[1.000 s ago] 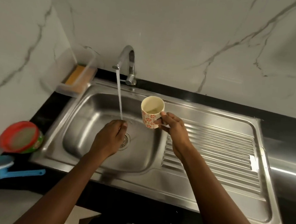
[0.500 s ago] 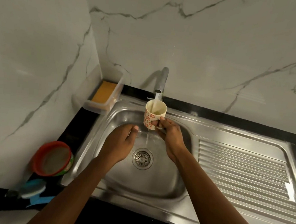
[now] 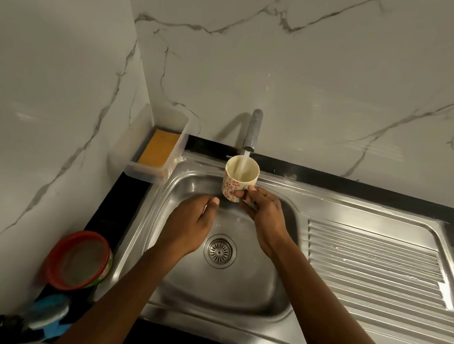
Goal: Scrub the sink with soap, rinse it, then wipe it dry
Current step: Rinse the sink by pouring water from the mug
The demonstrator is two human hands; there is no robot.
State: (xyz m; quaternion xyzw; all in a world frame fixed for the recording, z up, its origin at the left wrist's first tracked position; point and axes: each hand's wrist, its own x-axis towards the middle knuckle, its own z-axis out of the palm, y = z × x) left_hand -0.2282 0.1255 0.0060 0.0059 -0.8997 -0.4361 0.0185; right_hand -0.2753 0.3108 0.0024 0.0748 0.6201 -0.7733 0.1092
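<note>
**Sink station: one steel sink, mug under the tap**

Surface and room: we record a black counter (image 3: 113, 216) set in a corner of white marble-look wall (image 3: 313, 69) with grey veins.

Count: one sink (image 3: 236, 289), one tap (image 3: 253, 130), one mug (image 3: 237, 184), one clear box (image 3: 169, 122) holding one orange sponge (image 3: 159, 148), one red-lidded tub (image 3: 78, 260), one blue brush (image 3: 45, 318), blurred at the lower left edge.

The sink: stainless steel, let into the counter, a single rounded basin with a round drain (image 3: 219, 251) at its middle and a ribbed draining board (image 3: 377, 272) on its right. The metal is shiny, with drops on the board.

Hands: our right hand (image 3: 267, 217) pinches the mug at its handle side, upright over the basin's back edge, and a stream of water (image 3: 245, 159) falls from the tap into it. Our left hand (image 3: 187, 226) hangs over the basin just beside the mug, fingers loosely curled, holding nothing.
</note>
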